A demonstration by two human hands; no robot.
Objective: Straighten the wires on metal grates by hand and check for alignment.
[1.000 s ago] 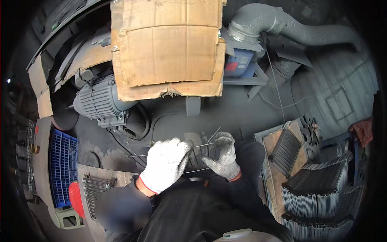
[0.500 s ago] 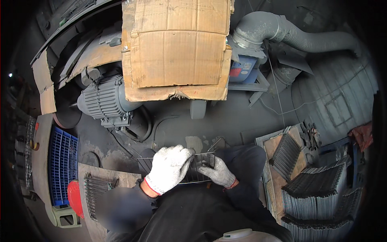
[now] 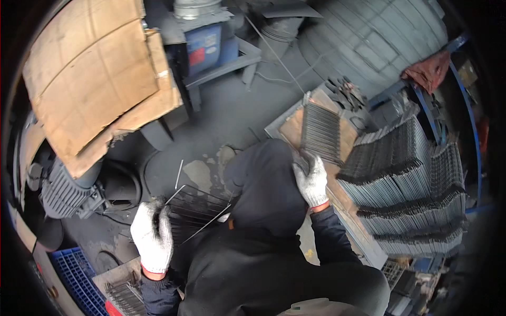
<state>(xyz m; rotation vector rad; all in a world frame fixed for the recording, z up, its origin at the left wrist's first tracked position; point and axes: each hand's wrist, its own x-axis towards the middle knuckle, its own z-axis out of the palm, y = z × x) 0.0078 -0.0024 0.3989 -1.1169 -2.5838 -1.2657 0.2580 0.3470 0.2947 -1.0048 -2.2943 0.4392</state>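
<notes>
My left hand (image 3: pixel 152 236), in a white knit glove with a red cuff, is closed on the edge of a wire rack (image 3: pixel 197 210). The rack has thin dark bars and brighter outer wires, and lies tilted over my lap. My right hand (image 3: pixel 312 179), gloved alike, is raised beside my right knee with its fingers stretched out and holds nothing that I can see. Its dirty fingertips are at the near left edge of a stack of dark wire pieces (image 3: pixel 320 129) on a wooden board (image 3: pixel 291 128); whether they touch it is unclear.
At the right stand dense stacks of wire racks (image 3: pixel 387 168). A cardboard sheet (image 3: pixel 95 79) rises at the upper left above a ribbed motor (image 3: pixel 68 192). A blue plastic crate (image 3: pixel 79 279) and more wire pieces (image 3: pixel 125 297) are at the lower left. A large grey drum (image 3: pixel 369 42) stands far off.
My right hand has left the wire rack and moved right to the stack. My left hand keeps the rack, lower and further left. The view has swung right.
</notes>
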